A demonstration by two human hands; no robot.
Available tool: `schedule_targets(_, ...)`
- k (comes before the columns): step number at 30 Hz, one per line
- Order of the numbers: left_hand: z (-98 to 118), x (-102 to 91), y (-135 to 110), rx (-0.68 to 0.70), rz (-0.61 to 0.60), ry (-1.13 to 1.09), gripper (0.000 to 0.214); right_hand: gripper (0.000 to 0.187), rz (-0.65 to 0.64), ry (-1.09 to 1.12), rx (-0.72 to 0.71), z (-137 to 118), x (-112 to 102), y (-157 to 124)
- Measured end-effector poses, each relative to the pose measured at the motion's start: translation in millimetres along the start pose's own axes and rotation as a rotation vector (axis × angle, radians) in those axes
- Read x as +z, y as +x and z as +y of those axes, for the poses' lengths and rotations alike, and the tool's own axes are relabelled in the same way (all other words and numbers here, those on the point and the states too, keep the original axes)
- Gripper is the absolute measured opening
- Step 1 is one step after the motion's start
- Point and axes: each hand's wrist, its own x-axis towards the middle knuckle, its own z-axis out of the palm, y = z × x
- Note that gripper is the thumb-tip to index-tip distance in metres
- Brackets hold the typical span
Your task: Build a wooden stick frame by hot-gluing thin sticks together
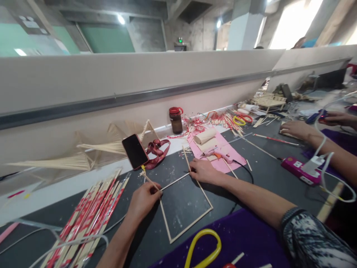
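A four-sided frame of thin wooden sticks [192, 224] lies on the dark table between my hands, its long sides running past a crossing stick [176, 181]. My left hand [143, 199] is closed, its thumb and fingers pinching the frame where the crossing stick meets the left side. At the other end of that stick, my right hand [205, 171] pinches the frame's right side with bent fingers. The fingers partly hide both joints. Just beyond my right hand, a pink glue gun [223, 153] rests on a pink sheet [237, 162].
Wrapped chopsticks [92, 212] lie at left, near a propped phone [135, 150] and stick structures [106, 148]. A bottle [175, 121] stands behind. Yellow-handled scissors [206, 232] lie in front. At right are a power strip [301, 171], cables and a co-worker's hands [297, 129].
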Motion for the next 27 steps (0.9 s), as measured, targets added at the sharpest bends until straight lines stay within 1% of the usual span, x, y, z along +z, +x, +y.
schedule_targets(5, -1.9, -1.2, 0.5, -0.007, -0.027, -0.012, 0.018, 0.021, 0.001, -0.001, -0.006, 2.5, 3.0, 0.8)
schedule_targets(10, 1.4, -4.1, 0.6, 0.027, 0.026, 0.036, 0.015, 0.020, 0.002, -0.002, -0.007, 3.1, 2.0, 1.0)
schedule_targets(14, 4.4, -3.8, -0.2, 0.070, 0.060, 0.078, 0.015, 0.020, 0.029, -0.008, -0.014, 2.4, 1.0, 1.2)
schedule_targets(17, 8.0, -3.0, -3.8, 0.109, 0.104, 0.106, 0.016, 0.020, 0.039, -0.004, -0.018, 1.9, 0.6, 0.3)
schedule_targets(19, 11.2, -1.9, -7.1, 0.129, 0.119, 0.130, 0.016, 0.019, 0.024, 0.010, -0.017, 1.9, 0.2, -1.9)
schedule_targets(22, 13.8, 2.8, -9.3, 0.073, 0.095, 0.127, 0.019, 0.021, -0.020, 0.039, -0.009, 4.8, 0.4, -5.5)
schedule_targets(25, 12.1, 10.2, -6.3, -0.002, 0.066, 0.107, 0.022, 0.024, -0.067, 0.058, -0.001, 10.8, 2.8, -4.9)
schedule_targets(26, 11.2, 12.4, -4.9, -0.014, 0.063, 0.099, 0.022, 0.025, -0.071, 0.055, 0.003, 12.7, 3.8, -3.9)
schedule_targets(27, 10.7, 14.0, -3.9, -0.002, 0.070, 0.093, 0.021, 0.024, -0.041, 0.037, -0.007, 14.3, 4.6, -2.9)
